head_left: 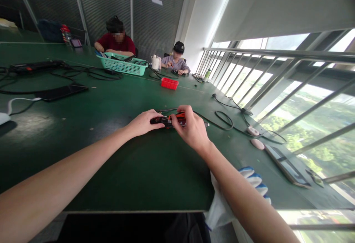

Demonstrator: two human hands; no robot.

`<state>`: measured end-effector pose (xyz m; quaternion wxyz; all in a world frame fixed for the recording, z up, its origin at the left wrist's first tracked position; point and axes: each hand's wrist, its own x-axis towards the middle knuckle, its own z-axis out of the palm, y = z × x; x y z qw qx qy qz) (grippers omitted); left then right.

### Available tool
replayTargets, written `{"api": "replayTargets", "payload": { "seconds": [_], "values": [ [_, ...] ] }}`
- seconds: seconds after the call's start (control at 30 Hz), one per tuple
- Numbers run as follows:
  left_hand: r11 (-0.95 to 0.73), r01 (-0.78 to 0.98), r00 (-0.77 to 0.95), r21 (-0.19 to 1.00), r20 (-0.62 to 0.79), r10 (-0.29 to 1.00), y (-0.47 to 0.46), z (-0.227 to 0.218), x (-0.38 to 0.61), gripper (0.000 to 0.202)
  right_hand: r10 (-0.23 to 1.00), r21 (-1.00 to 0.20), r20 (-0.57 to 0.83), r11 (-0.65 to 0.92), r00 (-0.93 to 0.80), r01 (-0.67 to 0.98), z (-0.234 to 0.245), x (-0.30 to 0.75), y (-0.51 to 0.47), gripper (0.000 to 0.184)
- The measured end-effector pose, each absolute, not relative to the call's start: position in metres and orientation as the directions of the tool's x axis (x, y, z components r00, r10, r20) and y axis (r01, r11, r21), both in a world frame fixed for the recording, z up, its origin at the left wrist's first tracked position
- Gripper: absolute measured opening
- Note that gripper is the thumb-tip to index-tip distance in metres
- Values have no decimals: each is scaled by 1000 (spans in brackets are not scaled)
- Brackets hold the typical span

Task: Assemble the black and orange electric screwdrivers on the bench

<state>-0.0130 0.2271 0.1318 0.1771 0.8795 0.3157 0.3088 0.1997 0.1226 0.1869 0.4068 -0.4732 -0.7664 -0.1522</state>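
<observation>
My left hand [145,122] is closed around the left end of a dark, slim corded power tool [166,122] lying low over the green table. My right hand [193,129] is closed on what looks like an orange-handled screwdriver [181,115], held along the top of the power tool. The right fingers cover much of both items, so where the screwdriver's tip rests is unclear. A silvery end [206,124] of the power tool shows just right of my right hand. Behind it, a black cable [205,118] runs off to the right.
A white-and-blue glove [222,206] hangs over the table's front edge under my right forearm. Further off are a red tray [169,84], a mint basket [123,65] and two people seated. A black tablet [62,92] lies left; a phone [288,165] lies right, near the railing.
</observation>
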Motion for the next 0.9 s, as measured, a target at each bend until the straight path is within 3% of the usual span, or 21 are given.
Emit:
{"api": "replayTargets", "payload": {
  "seconds": [0.2,0.5,0.67,0.77,0.9],
  "values": [
    [-711,471,603,523,397,692,224,136,-13,52,535,-270,843,326,59,906,197,227,126,19],
    [-716,478,602,510,404,689,227,132,-14,52,585,-167,810,303,-45,938,191,224,135,18],
    [-721,472,599,507,415,684,228,131,-15,49,562,-117,819,359,-114,926,193,219,132,32],
    [-720,473,596,508,417,686,227,132,-14,50,568,-160,819,366,-84,917,193,218,129,23],
    [-726,468,597,504,426,680,226,134,-13,48,550,-249,832,490,-75,836,189,212,127,21]
  ]
}}
